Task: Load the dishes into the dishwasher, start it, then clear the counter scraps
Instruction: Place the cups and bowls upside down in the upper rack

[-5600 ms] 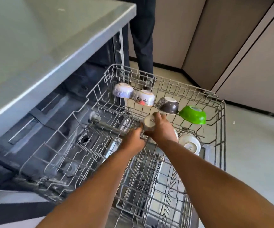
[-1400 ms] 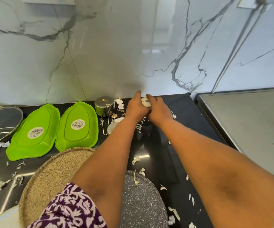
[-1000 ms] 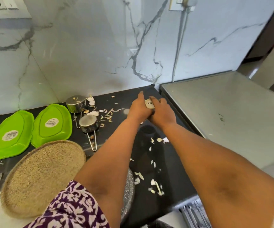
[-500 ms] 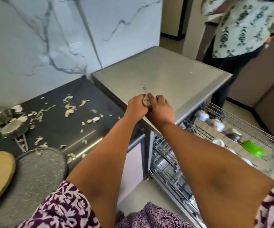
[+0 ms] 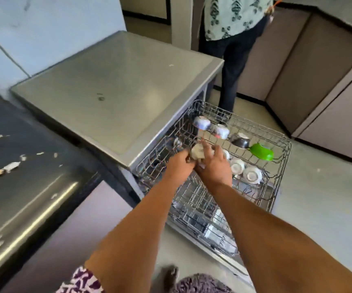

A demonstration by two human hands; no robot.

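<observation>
My left hand and my right hand together hold a small white bowl above the pulled-out upper rack of the dishwasher. In the rack sit several upturned bowls: a white-blue bowl, a patterned bowl, a dark bowl, a green bowl and two white bowls. The lower rack shows beneath.
A black counter strewn with pale scraps lies at the left. Another person stands beyond the dishwasher by beige cabinets. Grey floor spreads at the right.
My view and both hands swung from the counter to the dishwasher, carrying the small white bowl down over the upper rack.
</observation>
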